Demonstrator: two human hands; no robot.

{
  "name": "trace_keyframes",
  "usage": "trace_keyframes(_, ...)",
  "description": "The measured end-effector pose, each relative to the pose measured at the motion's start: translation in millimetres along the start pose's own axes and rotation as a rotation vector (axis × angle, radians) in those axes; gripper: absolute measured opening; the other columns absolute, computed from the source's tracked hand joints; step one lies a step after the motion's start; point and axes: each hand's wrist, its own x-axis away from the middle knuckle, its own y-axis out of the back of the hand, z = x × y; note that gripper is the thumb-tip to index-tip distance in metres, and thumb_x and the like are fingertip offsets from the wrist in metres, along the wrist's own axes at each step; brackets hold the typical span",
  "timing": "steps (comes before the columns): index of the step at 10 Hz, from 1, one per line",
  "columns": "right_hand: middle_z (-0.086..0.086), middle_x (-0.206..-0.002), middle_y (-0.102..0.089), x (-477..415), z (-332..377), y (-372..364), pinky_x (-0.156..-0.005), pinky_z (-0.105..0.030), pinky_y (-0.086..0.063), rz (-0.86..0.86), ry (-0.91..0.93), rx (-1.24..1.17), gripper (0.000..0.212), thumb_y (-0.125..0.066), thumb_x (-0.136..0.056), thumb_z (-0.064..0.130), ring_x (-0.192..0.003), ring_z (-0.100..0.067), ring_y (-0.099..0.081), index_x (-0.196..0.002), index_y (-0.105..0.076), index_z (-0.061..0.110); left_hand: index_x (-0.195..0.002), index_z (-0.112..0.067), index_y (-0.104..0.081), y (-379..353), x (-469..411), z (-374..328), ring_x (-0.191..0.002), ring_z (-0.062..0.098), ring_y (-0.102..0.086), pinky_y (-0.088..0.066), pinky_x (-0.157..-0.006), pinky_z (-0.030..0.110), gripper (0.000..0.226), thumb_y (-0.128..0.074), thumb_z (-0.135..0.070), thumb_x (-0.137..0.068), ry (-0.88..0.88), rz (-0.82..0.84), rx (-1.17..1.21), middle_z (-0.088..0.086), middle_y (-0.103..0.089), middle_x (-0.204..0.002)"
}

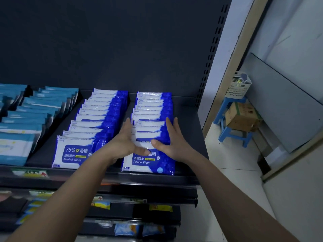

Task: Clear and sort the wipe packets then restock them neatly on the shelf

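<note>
— Where are the wipes now?

— In two blue-and-white rows on the dark shelf. The person works on the right row. The left row sits just beside it, and teal packets lie farther left.

— And the hands?

— The left hand presses the row's left flank and the right hand its right flank. The fingers of both are straight and together, pointing toward the far side, with the thumbs reaching inward over the near packets. Nothing is gripped.

— So the step is squaring the row?

— It looks so. To do it well, the person should press evenly from both sides and slide the palms from near to far so each packet's edge lines up. The front packet should end flat against the shelf's near lip. Pushing harder on one side would likely skew the row toward its neighbour.
</note>
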Motion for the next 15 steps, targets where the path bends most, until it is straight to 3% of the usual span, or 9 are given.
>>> trace_keyframes(2, 0.004, -0.159, 0.021, 10, 7, 4, -0.096, -0.030, -0.046, 0.086, -0.095, -0.035, 0.094, -0.061, -0.093, 0.029, -0.143, -0.018, -0.024, -0.153, 0.012, 0.026, -0.110, -0.041, -0.038, -13, 11, 0, -0.096, 0.009, -0.064, -0.059, -0.071, 0.031, 0.074, -0.074, 0.012, -0.072, -0.033, -0.007, 0.063, -0.005, -0.060, -0.114)
trace_keyframes(5, 0.008, -0.161, 0.008, 17, 4, -1, -0.108, -0.038, -0.041, 0.005, -0.075, 0.023, 0.091, -0.064, -0.089, 0.039, -0.145, -0.016, -0.020, -0.154, -0.002, 0.029, -0.138, -0.029, -0.030, -12, 19, 7, -0.114, 0.011, -0.059, -0.058, -0.079, 0.027, 0.090, -0.083, -0.004, -0.069, -0.070, -0.002, 0.044, -0.005, -0.054, -0.127)
trace_keyframes(6, 0.004, -0.152, -0.033, 13, 5, -4, -0.102, -0.041, -0.046, -0.126, -0.064, -0.191, 0.075, -0.070, -0.082, 0.045, -0.135, -0.018, -0.041, -0.144, -0.030, 0.028, -0.148, -0.020, -0.014, -9, 23, -2, -0.089, 0.000, -0.060, -0.050, -0.058, 0.009, 0.092, -0.074, -0.005, -0.080, -0.084, -0.065, 0.059, -0.015, -0.056, -0.116)
trace_keyframes(7, 0.004, -0.128, -0.058, 8, 19, -5, -0.081, -0.027, -0.051, -0.195, -0.094, -0.381, 0.043, -0.063, -0.092, 0.030, -0.109, -0.015, -0.060, -0.129, -0.043, 0.027, -0.149, -0.017, -0.012, 3, 12, -11, -0.092, 0.009, -0.059, -0.051, -0.072, 0.018, 0.089, -0.073, -0.019, -0.084, -0.001, -0.117, 0.085, -0.006, -0.053, -0.125)
trace_keyframes(8, 0.000, -0.127, -0.060, 4, 26, -10, -0.080, -0.030, -0.051, -0.215, -0.149, -0.411, 0.040, -0.058, -0.096, 0.024, -0.105, -0.017, -0.062, -0.133, -0.042, 0.023, -0.129, -0.017, -0.038, 9, 3, -10, -0.100, 0.019, -0.065, -0.053, -0.092, 0.040, 0.055, -0.069, -0.011, -0.083, 0.058, -0.060, 0.117, 0.001, -0.062, -0.125)
trace_keyframes(10, 0.008, -0.117, -0.051, 4, 29, -17, -0.063, -0.016, -0.044, -0.264, -0.141, -0.328, 0.037, -0.047, -0.101, 0.019, -0.095, -0.009, -0.055, -0.135, -0.036, 0.027, -0.129, -0.024, -0.042, 10, -4, -8, -0.105, 0.021, -0.060, -0.052, -0.083, 0.032, 0.052, -0.056, -0.004, -0.084, 0.031, -0.039, 0.128, 0.002, -0.061, -0.121)
trace_keyframes(12, -0.002, -0.161, -0.006, 5, 22, -28, -0.111, -0.033, -0.025, -0.301, -0.132, 0.119, 0.061, -0.034, -0.102, 0.042, -0.146, -0.020, -0.015, -0.154, -0.012, 0.018, -0.153, -0.023, -0.005, -1, 8, 5, -0.146, 0.024, -0.008, -0.031, -0.114, 0.045, 0.087, -0.059, -0.038, -0.086, -0.117, -0.036, -0.417, 0.001, 0.010, -0.160)
trace_keyframes(13, -0.004, -0.162, 0.003, 11, 22, -34, -0.111, -0.035, -0.027, -0.312, -0.145, 0.219, 0.063, -0.028, -0.101, 0.049, -0.147, -0.022, -0.014, -0.154, -0.008, 0.022, -0.152, -0.017, 0.010, -6, 16, 11, -0.146, 0.018, 0.014, -0.008, -0.118, 0.033, 0.086, -0.049, -0.041, -0.096, -0.141, -0.012, -0.553, 0.002, 0.029, -0.156)
trace_keyframes(15, -0.011, -0.161, -0.009, 28, 31, -36, -0.117, -0.042, -0.020, -0.515, -0.015, 0.382, 0.065, -0.047, -0.097, 0.045, -0.148, -0.024, -0.007, -0.151, -0.023, 0.018, -0.153, -0.020, -0.014, 2, 49, 4, -0.148, 0.015, 0.000, -0.015, -0.119, 0.033, 0.072, -0.054, -0.036, -0.095, -0.320, -0.051, -0.487, -0.001, 0.006, -0.161)
